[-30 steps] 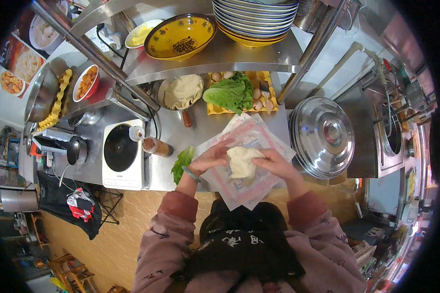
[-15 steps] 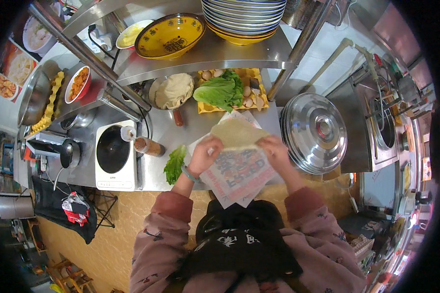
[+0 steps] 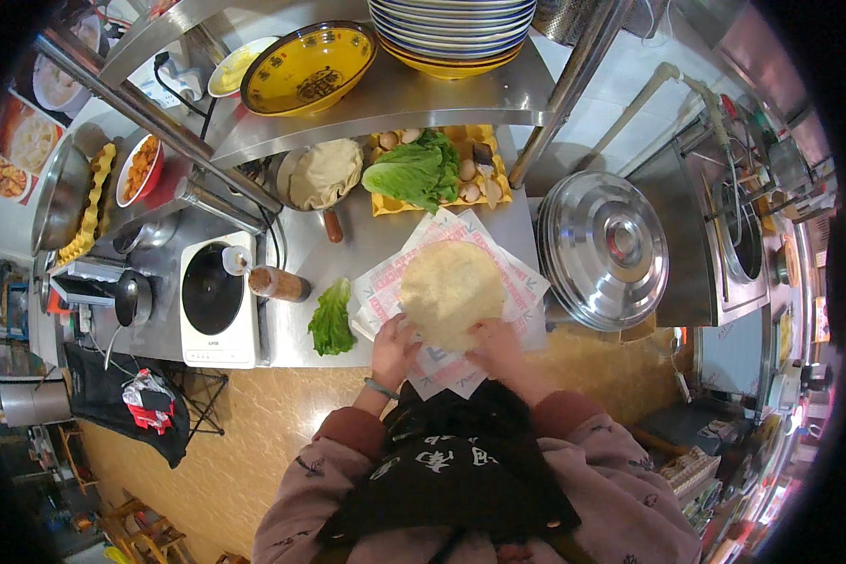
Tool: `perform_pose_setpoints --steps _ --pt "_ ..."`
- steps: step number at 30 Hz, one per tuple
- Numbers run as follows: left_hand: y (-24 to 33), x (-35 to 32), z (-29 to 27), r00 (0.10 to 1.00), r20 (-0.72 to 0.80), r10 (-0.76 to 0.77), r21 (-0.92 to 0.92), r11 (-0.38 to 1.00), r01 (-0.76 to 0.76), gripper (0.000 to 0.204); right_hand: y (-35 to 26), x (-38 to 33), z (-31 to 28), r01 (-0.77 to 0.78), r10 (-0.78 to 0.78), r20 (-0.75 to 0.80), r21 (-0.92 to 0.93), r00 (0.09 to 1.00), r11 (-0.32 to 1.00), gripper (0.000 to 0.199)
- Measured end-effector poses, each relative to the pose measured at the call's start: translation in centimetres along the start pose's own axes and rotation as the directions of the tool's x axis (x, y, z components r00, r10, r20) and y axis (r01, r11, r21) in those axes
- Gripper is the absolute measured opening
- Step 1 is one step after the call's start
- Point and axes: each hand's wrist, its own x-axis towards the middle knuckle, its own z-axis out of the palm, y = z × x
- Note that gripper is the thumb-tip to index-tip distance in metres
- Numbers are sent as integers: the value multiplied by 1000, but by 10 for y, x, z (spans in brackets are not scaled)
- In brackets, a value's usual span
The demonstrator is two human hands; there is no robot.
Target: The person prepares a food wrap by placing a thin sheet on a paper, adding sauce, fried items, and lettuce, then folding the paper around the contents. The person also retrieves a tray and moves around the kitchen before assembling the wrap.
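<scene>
A round, pale flatbread lies flat on overlapping sheets of printed wrapping paper at the front of the steel counter. At its lower left edge is my left hand, fingers curled in and closed at the rim. My right hand pinches the lower right edge, with thumb and fingertips close together. Left of the paper lies a green lettuce leaf. Beyond the paper, more lettuce rests on a yellow egg tray holding several eggs.
A pan with a brown handle holds folded dough sheets. Leftward are a seasoning jar and a white induction cooker. Large metal lids stand at the right. A shelf with stacked plates overhangs the back.
The flatbread was raised and tilted between both hands; now it lies flat on the paper. Both hands have come down toward me, to its near edge.
</scene>
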Motion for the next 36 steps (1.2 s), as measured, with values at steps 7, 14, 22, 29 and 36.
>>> perform_pose_setpoints --steps 7,14,22,29,36 --pt "-2 20 2 985 147 -89 181 982 62 113 4 9 39 214 -202 109 -110 973 971 19" --pt "5 29 -3 962 169 -214 232 957 172 125 5 30 15 -195 155 122 459 980 867 9" --pt "1 31 0 944 191 -270 240 945 222 125 -9 27 15 368 -385 310 115 869 923 13" --pt "12 29 -6 950 258 -178 291 951 100 108 6 17 21 205 -187 223 -59 957 977 30" --pt "14 7 -3 921 307 -239 478 876 68 71 49 41 0 246 -212 176 -205 961 947 50"
